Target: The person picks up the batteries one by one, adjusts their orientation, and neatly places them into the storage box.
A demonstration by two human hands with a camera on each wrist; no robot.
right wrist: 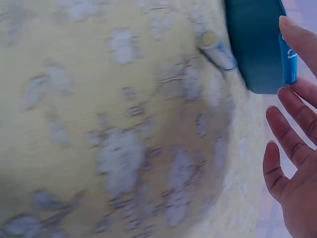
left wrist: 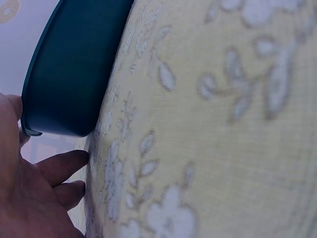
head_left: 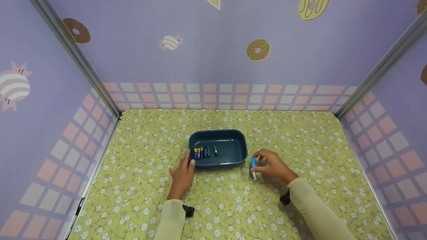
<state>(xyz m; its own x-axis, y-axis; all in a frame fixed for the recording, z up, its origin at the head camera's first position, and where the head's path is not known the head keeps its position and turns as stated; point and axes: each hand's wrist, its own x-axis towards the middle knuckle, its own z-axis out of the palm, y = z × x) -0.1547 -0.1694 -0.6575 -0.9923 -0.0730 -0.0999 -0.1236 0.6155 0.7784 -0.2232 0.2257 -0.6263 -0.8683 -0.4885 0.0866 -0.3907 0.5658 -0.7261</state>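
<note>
A dark teal plastic basin (head_left: 218, 164) stands on the cloth, with several small batteries (head_left: 199, 153) lying in its left part and another battery (head_left: 215, 151) nearer its middle. At the basin's near left corner, my left hand (head_left: 182, 176) touches the wall with extended fingers. Right of the basin, my right hand (head_left: 274, 165) pinches a blue battery (right wrist: 289, 60) between thumb and finger, its other fingers spread. Below it, a white battery with blue print (right wrist: 218, 51) lies on the cloth close to the basin.
A yellow-green floral cloth (head_left: 140, 196) covers the tabletop. Purple panels with a back wall (head_left: 213, 60) enclose it on the left, right and far sides, with grey metal posts (head_left: 377, 68) at the corners.
</note>
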